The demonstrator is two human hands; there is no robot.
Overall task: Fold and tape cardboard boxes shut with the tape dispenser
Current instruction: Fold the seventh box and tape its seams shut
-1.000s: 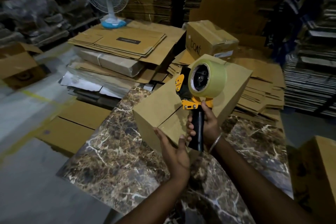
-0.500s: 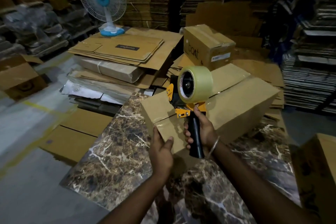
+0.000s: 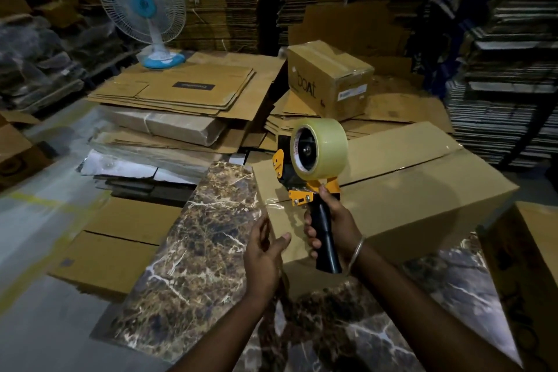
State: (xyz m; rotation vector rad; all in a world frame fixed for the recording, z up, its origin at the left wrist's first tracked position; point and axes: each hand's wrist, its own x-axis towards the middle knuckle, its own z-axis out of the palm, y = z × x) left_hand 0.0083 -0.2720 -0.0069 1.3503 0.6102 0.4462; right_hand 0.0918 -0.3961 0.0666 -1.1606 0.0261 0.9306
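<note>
the cardboard box (image 3: pixel 407 187) is laid on the marbled surface (image 3: pixel 196 251), its top flaps folded down with the seam showing between them. the tape dispenser (image 3: pixel 311 178) is held upright at the box's near left corner, its black handle gripped by the right hand (image 3: pixel 332 226) with the fingers curled round it. a short clear strip of tape is seen at that corner, though its edges are hard to make out. the left hand (image 3: pixel 265 248) is laid against the box's near end, fingers straight and close together; its fingertips are hidden behind the corner. the dispenser's blade is hidden by the tape roll (image 3: pixel 320 145). a taped box (image 3: pixel 329 78) and a fan (image 3: pixel 142 6) are seen behind.
</note>
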